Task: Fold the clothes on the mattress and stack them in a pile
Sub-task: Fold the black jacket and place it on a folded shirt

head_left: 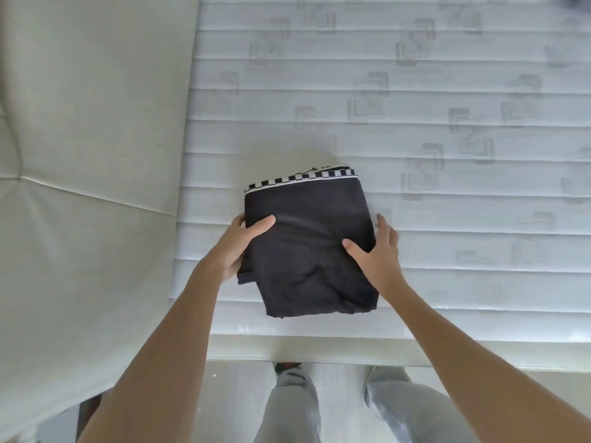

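Note:
A folded black garment (307, 247) with a black-and-white checkered band along its far edge lies near the front edge of the white quilted mattress (415, 107). My left hand (238, 244) grips its left edge, thumb on top and fingers underneath. On the garment's right edge, my right hand (379, 254) has its thumb on top of the cloth and its fingers down the side.
A pale upholstered headboard or cushion (89, 155) borders the mattress on the left. A dark item (575, 4) shows at the far right corner, blurred. The mattress's front edge (319, 346) runs just above my legs in grey jeans.

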